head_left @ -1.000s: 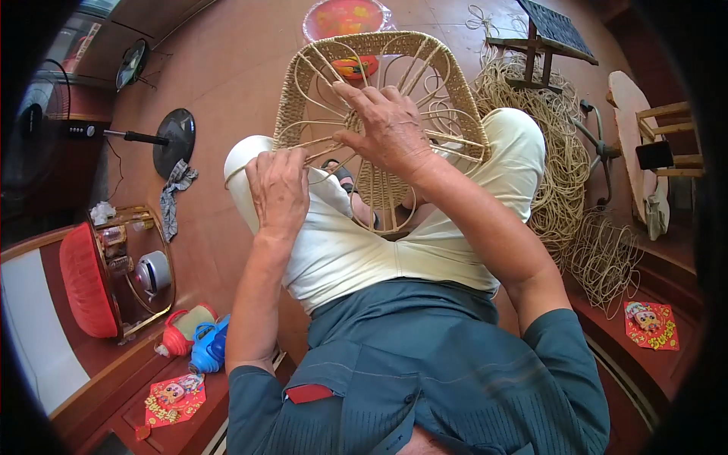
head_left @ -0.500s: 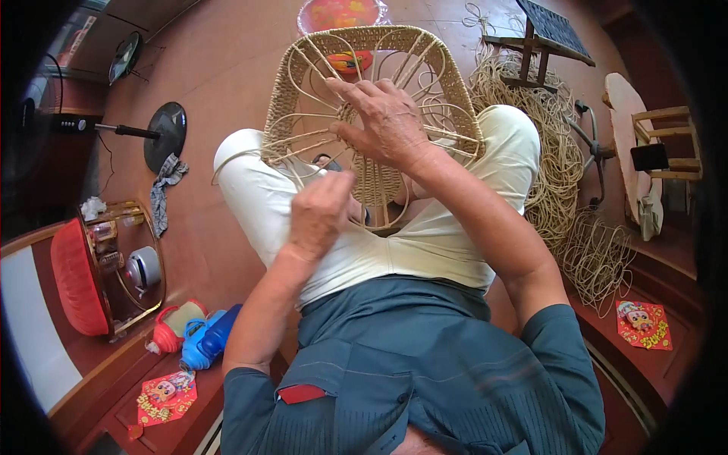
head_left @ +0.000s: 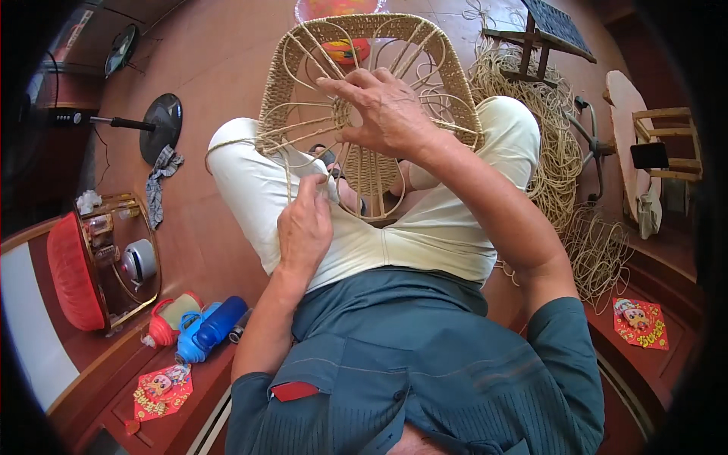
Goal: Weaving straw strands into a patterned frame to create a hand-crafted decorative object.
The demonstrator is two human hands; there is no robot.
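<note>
A woven wicker piece (head_left: 270,98), with looped cane spokes inside a braided rim and a narrow woven section hanging below, rests between my knees. My right hand (head_left: 383,110) lies over its middle, fingers bent over the spokes and thumb curved in at the hub. My left hand (head_left: 307,220) is just below the piece's lower left corner, fingers curled beside loose cane strands (head_left: 287,178); what they pinch is too small to make out. A long strand arcs out leftward over my left knee.
Tangled cord (head_left: 557,163) heaps at the right, beside a dark stool (head_left: 557,30) and a wooden tabletop (head_left: 622,144). At left are a fan base (head_left: 163,125), a tray stand (head_left: 136,262) and bottles (head_left: 216,326). A pink basin (head_left: 341,9) sits beyond the piece.
My left hand has dropped from the lower left rim and moved right, now curled below it. The wicker piece and my right hand appear slightly higher in view.
</note>
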